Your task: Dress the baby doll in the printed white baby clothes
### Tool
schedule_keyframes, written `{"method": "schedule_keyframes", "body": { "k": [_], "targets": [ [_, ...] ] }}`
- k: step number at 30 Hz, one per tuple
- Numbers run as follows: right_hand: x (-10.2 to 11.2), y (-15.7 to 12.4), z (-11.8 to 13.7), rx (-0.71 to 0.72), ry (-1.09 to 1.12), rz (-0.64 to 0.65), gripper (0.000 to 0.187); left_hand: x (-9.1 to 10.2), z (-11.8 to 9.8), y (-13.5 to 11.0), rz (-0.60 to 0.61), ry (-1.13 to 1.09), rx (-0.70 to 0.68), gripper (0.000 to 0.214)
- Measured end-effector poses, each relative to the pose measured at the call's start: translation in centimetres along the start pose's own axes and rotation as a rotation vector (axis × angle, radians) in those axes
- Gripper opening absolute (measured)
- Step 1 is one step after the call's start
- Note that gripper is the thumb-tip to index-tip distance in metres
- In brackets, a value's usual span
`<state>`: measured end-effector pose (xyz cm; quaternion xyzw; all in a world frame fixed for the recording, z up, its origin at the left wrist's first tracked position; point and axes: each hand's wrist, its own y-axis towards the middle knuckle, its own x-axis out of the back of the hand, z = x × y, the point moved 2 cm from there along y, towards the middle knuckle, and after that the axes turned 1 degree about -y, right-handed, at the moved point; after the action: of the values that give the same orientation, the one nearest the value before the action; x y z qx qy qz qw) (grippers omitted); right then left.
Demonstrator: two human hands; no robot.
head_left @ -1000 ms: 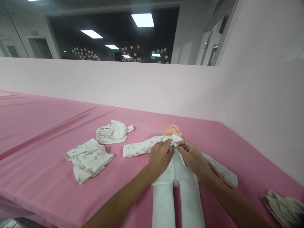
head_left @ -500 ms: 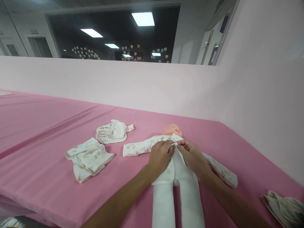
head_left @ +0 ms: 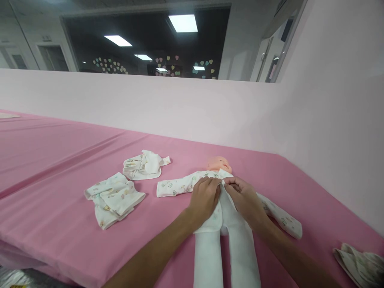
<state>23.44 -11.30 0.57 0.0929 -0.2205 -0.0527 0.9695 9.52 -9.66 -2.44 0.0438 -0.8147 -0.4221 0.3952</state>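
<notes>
A baby doll (head_left: pixel 241 244) with a white cloth body lies on its back, its head (head_left: pixel 219 164) toward the wall. It wears a white printed baby shirt (head_left: pixel 177 186), both sleeves stretched outward and the front partly open over the body. My left hand (head_left: pixel 205 200) is closed on the shirt's front edge at the chest. Beside it my right hand (head_left: pixel 243 198) pinches the same front edge, the fingertips of both hands nearly meeting. What fastening, if any, lies between the fingers is too small to make out.
On the pink sheet (head_left: pixel 60 160) left of the doll lie a folded printed garment (head_left: pixel 115 198) and a white cloth piece with a tab (head_left: pixel 145 165). Another crumpled cloth (head_left: pixel 360 262) is at the lower right. A white wall (head_left: pixel 150 104) with a window runs behind.
The view has shifted slightly, so everything sits a little further right. Both hands stay at the shirt's front, with the fingers moved only slightly.
</notes>
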Motion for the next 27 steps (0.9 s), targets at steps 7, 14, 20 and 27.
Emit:
{"method": "schedule_keyframes", "body": {
  "k": [7,14,20,27],
  "targets": [
    [-0.1,-0.2,0.3,-0.035,-0.001,-0.009,0.017,-0.2,0.1,0.0,0.019,0.004,-0.020,0.026],
    [-0.4,-0.4,0.5,0.022,-0.014,-0.062,0.020,0.1,0.0,0.2,0.038,0.024,0.061,0.017],
    [-0.6,-0.9,0.7,0.133,-0.080,-0.093,0.016,0.2,-0.2,0.4,0.054,0.027,0.096,0.020],
    [-0.5,-1.0,-0.1,0.056,-0.087,-0.076,0.020,0.4,-0.4,0.5,0.060,0.007,0.077,0.016]
  ]
}}
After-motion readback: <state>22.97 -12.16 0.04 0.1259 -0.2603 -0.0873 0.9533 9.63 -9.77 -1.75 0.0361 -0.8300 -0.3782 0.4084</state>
